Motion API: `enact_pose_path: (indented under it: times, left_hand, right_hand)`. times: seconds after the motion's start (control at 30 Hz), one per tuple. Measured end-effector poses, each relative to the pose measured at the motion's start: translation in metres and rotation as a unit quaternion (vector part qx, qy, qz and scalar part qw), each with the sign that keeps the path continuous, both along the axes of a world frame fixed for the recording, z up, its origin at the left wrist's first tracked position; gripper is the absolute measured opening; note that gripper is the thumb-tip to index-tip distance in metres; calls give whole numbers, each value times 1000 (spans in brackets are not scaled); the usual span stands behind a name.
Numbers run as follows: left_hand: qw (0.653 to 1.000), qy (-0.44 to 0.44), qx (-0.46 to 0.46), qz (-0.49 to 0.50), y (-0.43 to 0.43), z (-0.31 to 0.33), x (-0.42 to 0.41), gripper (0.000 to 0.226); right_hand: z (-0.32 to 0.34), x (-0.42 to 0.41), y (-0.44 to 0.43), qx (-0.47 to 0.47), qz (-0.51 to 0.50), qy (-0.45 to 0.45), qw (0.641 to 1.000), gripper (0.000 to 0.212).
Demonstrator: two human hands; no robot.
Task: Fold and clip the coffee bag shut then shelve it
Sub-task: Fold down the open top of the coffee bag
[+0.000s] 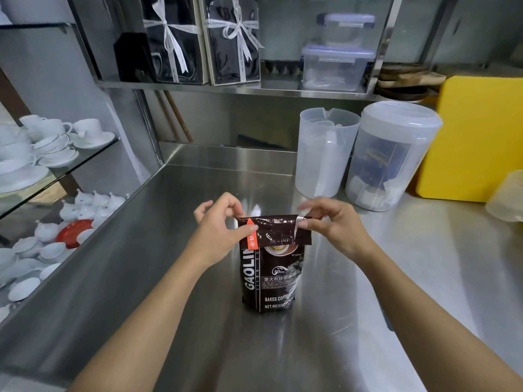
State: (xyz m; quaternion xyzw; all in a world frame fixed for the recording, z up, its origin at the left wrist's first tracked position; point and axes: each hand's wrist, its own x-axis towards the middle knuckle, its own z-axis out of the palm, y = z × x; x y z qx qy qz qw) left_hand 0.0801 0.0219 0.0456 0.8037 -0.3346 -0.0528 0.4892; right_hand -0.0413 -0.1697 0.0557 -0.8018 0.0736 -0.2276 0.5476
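A steel worktop (198, 278) carries a dark coffee bag (270, 275) standing upright near its middle. At the back right stand a clear jug (322, 154), a lidded clear tub (390, 157) just beside it, and a yellow box (475, 137).

From my seat I see only two bare forearms, no sleeves reaching into view. The left hand (219, 232) and right hand (335, 226) wear no gloves, rings, watch or bracelet (none that I can spot, anyway). Fingernails look short and unpainted. Both wrists are uncovered.
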Motion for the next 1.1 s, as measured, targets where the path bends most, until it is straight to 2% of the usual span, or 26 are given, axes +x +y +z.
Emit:
enact_pose_path:
  times: [0.07,0.17,0.3,0.43,0.53,0.77,0.87,1.1]
  left_hand:
    - [1000,-12,16,-5,0,4,3,31]
    - [998,-42,30,-24,-2,6,5,27]
    - [995,-63,60,-42,-4,6,13,28]
    - [994,-67,75,-47,-4,13,12,29]
    - [990,-86,94,-53,-6,16,9,29]
    - [947,-279,127,-99,-24,24,-12,3]
    - [931,-328,126,-95,-38,24,-15,19]
    - [908,-395,98,-99,-44,15,-11,33]
  right_hand:
    - [0,1,-1,16,-4,8,1000,35]
    - [2,1,-1,45,11,30,998,27]
    - [7,4,-2,-22,24,59,998,27]
    - [10,5,-4,-113,21,73,991,17]
    - [11,5,-1,-147,-3,78,986,8]
    - [6,6,16,-209,-65,48,975,6]
    - [4,5,18,-224,-77,31,971,5]
    - [1,10,17,-237,-96,14,967,5]
